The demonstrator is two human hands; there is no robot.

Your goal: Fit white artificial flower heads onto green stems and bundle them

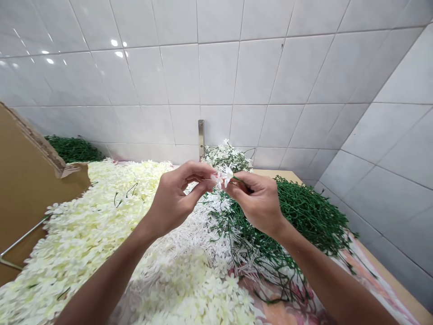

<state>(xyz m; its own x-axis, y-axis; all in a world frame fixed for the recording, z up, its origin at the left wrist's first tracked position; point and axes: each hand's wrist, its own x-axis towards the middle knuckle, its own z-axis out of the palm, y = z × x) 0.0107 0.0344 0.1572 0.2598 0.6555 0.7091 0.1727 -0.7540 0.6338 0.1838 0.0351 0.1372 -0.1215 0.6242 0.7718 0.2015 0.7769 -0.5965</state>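
My left hand [176, 196] and my right hand [259, 198] meet above the table, fingers pinched together on a small white artificial flower [223, 176]. A thin green stem runs from the flower into my right fingers. Below the hands lies a heap of cream-white flower heads [101, 225], a patch of white stamen pieces [199, 234] and a tangle of green plastic stems [311, 212].
A brown cardboard box [27, 180] stands at the left with more green stems [72, 149] behind it. A bunch of finished flower sprigs [226, 155] lies by the tiled wall. A floral cloth [284, 311] covers the table; the table edge [399, 293] runs along the right.
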